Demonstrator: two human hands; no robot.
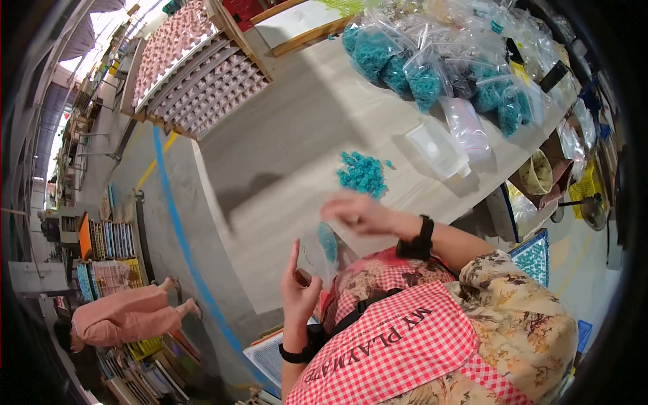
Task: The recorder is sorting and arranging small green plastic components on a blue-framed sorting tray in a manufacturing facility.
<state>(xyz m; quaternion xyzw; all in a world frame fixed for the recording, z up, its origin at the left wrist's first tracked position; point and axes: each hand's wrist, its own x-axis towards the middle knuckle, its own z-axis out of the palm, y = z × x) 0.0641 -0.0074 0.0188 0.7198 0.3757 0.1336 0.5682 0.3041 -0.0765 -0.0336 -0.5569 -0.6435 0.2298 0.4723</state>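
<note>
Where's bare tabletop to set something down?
Widest patch: the partly shadowed tabletop between the tray stack and the teal pile. Another lies left of the right hand, above the left hand in the picture. Crowded: far right, with bagged teal pieces and the white container, and around the teal item between the hands.

A workshop or small factory floor is indicated. Beyond the right hand [361, 213], a broad worktable [290, 142] is strewn with a loose pile of teal pieces [362, 174], and farther off to its right, clear bags [425, 79] filled with similar pieces are heaped. Ahead and left of that hand, trays [202, 88] are lined with rows of small matching parts. Well to its left, the grey floor [229, 273] is marked with a blue line [179, 231], past which crowded racks [111, 243] are set.
</note>
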